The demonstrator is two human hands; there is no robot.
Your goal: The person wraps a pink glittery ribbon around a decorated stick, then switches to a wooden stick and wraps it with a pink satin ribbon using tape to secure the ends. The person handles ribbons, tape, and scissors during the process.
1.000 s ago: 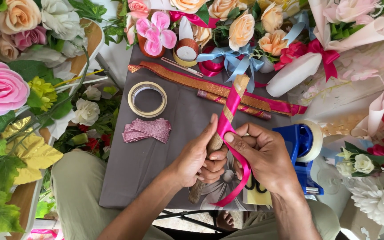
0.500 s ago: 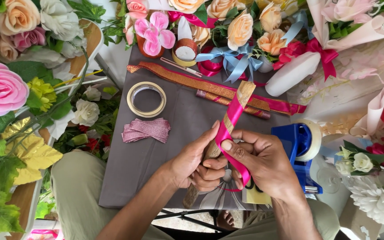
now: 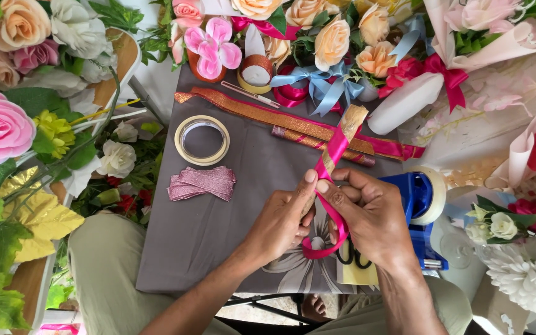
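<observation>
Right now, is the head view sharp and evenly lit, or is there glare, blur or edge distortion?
Head view: soft even daylight, faint shadows; left hand, right hand and pink ribbon on the stick look sharp; pale wrapping at right looks washed out; flowers at the corners bend slightly from the wide lens.

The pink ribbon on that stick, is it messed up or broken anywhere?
Nothing looks broken. The pink ribbon winds slantwise round the wooden stick, with a loose loop hanging under the right hand. The left hand pinches the stick beside it. The wraps look uneven, but not torn.
</observation>
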